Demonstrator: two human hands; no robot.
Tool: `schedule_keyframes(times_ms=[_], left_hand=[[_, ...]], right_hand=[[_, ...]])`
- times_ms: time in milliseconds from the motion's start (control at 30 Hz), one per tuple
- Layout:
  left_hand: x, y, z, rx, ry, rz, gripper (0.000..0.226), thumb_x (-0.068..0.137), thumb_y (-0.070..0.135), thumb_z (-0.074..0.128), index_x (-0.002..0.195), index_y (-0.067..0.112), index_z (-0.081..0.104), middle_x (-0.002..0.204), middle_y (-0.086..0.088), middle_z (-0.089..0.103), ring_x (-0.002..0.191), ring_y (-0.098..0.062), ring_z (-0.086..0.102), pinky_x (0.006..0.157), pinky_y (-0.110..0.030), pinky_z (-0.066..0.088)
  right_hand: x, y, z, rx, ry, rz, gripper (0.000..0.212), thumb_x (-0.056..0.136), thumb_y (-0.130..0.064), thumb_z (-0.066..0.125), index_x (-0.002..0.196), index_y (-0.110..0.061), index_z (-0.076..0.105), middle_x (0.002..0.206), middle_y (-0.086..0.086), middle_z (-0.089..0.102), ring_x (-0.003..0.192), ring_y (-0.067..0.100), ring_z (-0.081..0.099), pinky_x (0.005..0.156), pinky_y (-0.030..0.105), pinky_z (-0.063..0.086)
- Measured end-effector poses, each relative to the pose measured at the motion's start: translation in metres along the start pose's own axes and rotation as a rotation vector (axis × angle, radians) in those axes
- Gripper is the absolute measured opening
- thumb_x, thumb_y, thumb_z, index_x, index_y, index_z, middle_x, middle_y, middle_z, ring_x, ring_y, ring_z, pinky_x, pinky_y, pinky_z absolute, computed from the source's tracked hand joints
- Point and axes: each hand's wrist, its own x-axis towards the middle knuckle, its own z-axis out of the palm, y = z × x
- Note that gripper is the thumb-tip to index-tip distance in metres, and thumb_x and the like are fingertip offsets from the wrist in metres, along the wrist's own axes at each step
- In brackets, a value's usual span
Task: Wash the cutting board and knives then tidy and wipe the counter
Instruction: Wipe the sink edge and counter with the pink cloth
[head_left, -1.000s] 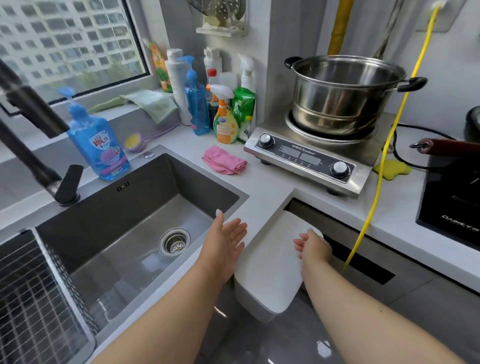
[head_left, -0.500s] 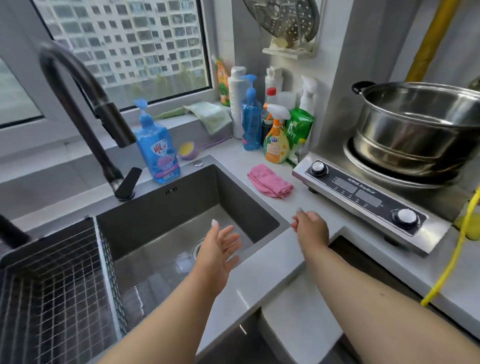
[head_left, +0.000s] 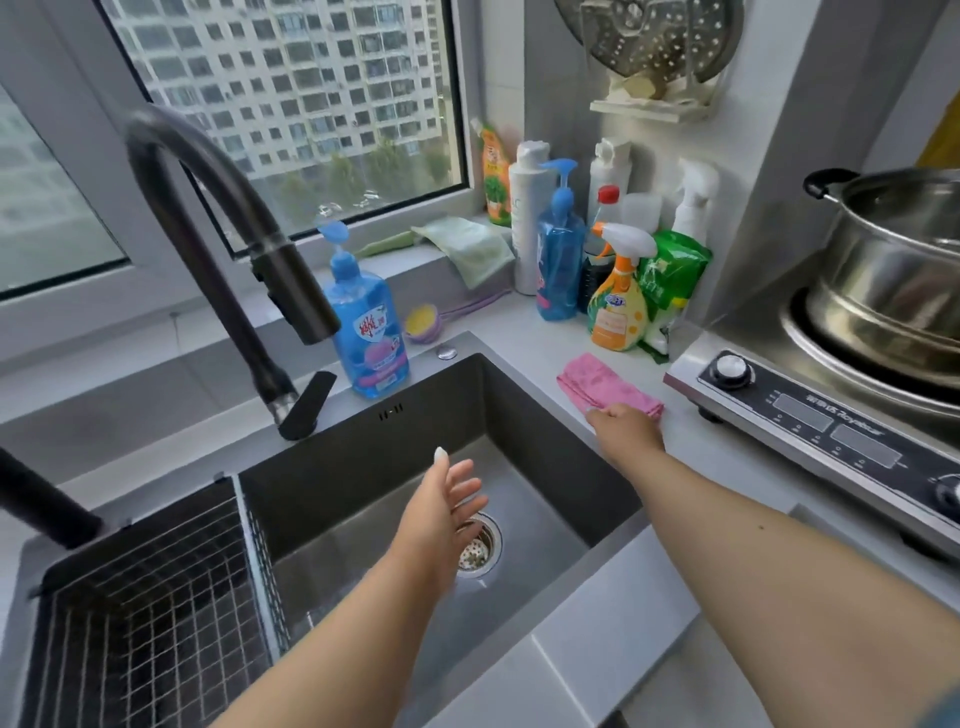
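Pink cloth (head_left: 608, 384), folded and a bit rumpled, lies flat on the pale counter (head_left: 727, 467) right of centre in the frame, between the sink (head_left: 545, 441) and the induction cooker (head_left: 810, 431). Right hand (head_left: 626, 431) sits at the cloth's near edge, touching it; knuckles face the camera and the fingertips are hidden under the hand, so can't tell if it pinches the cloth or only rests there. Left hand (head_left: 441, 509) hangs over the sink basin at lower centre, fingers straight and spread loosely, holding nothing, partly covering the drain strainer (head_left: 480, 545).

Black faucet (head_left: 218, 234) arcs across the left of the frame. Blue soap bottle (head_left: 366, 332) stands behind the sink, just beside the faucet base. Wire rack (head_left: 150, 623) fills the lower left, cut off by the frame edge. Cluster of spray bottles (head_left: 618, 291) in the corner at upper right of centre, labels too small to read. Steel pot (head_left: 893, 270) on the cooker is cut off at the right edge. No cutting board or knives can be made out. Dark bar at the left edge is unidentifiable.
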Motion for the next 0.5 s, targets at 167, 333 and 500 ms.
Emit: schedule_keyframes(times_ms=[167, 333, 500], left_hand=[[0.025, 0.017, -0.029, 0.004, 0.035, -0.007, 0.051, 0.099, 0.051, 0.033, 0.125, 0.015, 0.058, 0.122, -0.008, 0.061, 0.109, -0.023, 0.06, 0.092, -0.039, 0.045], [0.044, 0.012, -0.039, 0.01, 0.069, -0.063, 0.044, 0.098, 0.046, 0.04, 0.116, 0.012, 0.062, 0.113, -0.009, 0.065, 0.099, -0.023, 0.064, 0.082, -0.037, 0.048], [0.064, 0.005, -0.038, 0.021, 0.073, -0.113, 0.041, 0.098, 0.044, 0.043, 0.113, 0.011, 0.064, 0.108, -0.009, 0.066, 0.089, -0.022, 0.064, 0.075, -0.034, 0.049]], right_hand=[[0.023, -0.011, 0.002, -0.129, 0.144, -0.04, 0.026, 0.095, -0.03, 0.047, 0.095, -0.01, 0.063, 0.105, 0.013, 0.06, 0.088, 0.027, 0.052, 0.072, 0.028, 0.039], [0.044, -0.007, -0.007, -0.267, 0.243, -0.078, 0.028, 0.092, -0.025, 0.052, 0.115, -0.015, 0.063, 0.125, 0.009, 0.055, 0.114, 0.029, 0.051, 0.094, 0.035, 0.043], [0.068, -0.007, 0.002, -0.51, 0.261, -0.147, 0.035, 0.089, -0.032, 0.053, 0.121, -0.021, 0.06, 0.124, 0.006, 0.05, 0.118, 0.026, 0.042, 0.097, 0.035, 0.035]])
